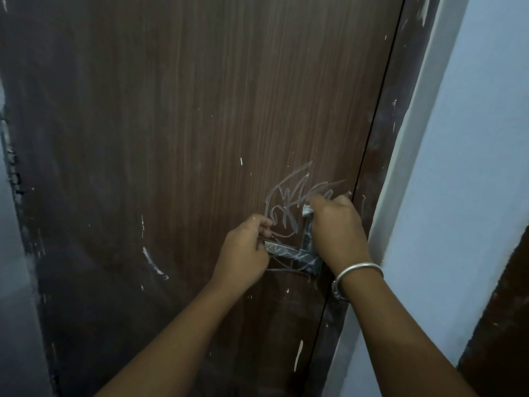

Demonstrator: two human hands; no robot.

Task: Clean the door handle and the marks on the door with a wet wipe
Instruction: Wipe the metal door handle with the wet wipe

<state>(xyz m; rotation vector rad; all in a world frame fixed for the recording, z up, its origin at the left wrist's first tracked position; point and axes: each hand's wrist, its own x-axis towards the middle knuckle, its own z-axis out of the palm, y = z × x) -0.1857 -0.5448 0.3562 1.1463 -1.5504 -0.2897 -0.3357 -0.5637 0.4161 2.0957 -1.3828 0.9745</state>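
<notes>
**Brown door, scribbled door handle**

Wood-grain panel carries the metal door handle by its right edge. Grey marks sprawl just above the door handle and across its lever. Left hand curls its fingers round the lever's free end. Right hand, above the pivot, pinches a pale wet wipe against the door, fingers curled.
</notes>
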